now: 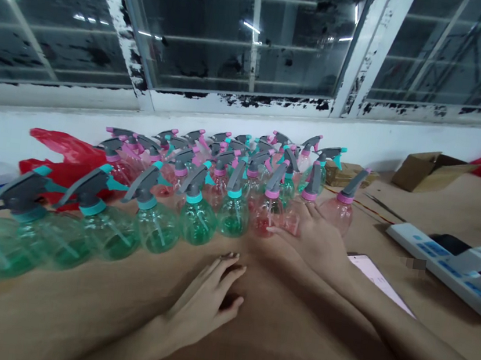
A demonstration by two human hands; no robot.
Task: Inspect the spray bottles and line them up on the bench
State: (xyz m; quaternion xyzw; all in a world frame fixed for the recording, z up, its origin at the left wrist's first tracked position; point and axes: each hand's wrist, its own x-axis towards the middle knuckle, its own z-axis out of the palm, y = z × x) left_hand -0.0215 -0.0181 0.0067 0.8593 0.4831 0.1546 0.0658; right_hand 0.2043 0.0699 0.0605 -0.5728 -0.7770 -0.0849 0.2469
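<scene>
My right hand [324, 246] is at the near right of a crowd of spray bottles, its fingers and thumb around a clear pink spray bottle [292, 217] with a grey trigger head and pink collar. The thumb tip reaches the neighbouring pink spray bottle [267, 218]. Just right of the hand stands another pink spray bottle [341, 216]. My left hand [204, 295] hovers low over the brown tabletop [266, 323], fingers apart and loosely bent, holding nothing. In front of it runs a row of green spray bottles [198, 221] with turquoise collars.
More bottles crowd behind, near the white wall below the windows. A red plastic bag [68, 153] lies at the left. On the right are a phone [379, 282], a white power strip [444, 269] with plugs, a thin cable and an opened cardboard box [426, 170].
</scene>
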